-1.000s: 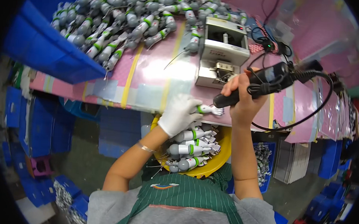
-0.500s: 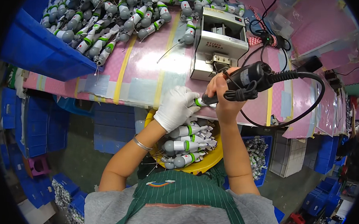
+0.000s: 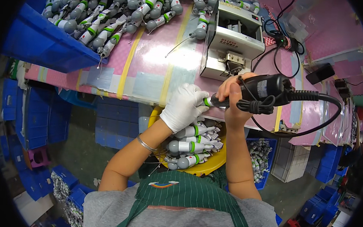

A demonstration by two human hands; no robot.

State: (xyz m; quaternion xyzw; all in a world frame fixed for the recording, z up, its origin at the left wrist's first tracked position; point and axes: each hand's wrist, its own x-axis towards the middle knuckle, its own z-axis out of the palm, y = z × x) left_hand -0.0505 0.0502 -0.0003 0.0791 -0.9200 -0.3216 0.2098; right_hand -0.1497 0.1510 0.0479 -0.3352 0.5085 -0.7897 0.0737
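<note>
At the near edge of the tabletop (image 3: pixel 151 66), our gloved left hand (image 3: pixel 184 107) has its grip closed on a white part (image 3: pixel 207 101) with a green band, and our bare right hand (image 3: pixel 233 96) grips a black corded tool (image 3: pixel 273 86), nose at the part's right end. We see a pale label (image 3: pixel 262 88) on the tool, its print too small to read. Back from that edge stands a silver machine (image 3: pixel 212 53) with red lettering (image 3: pixel 228 43) across its front.
</note>
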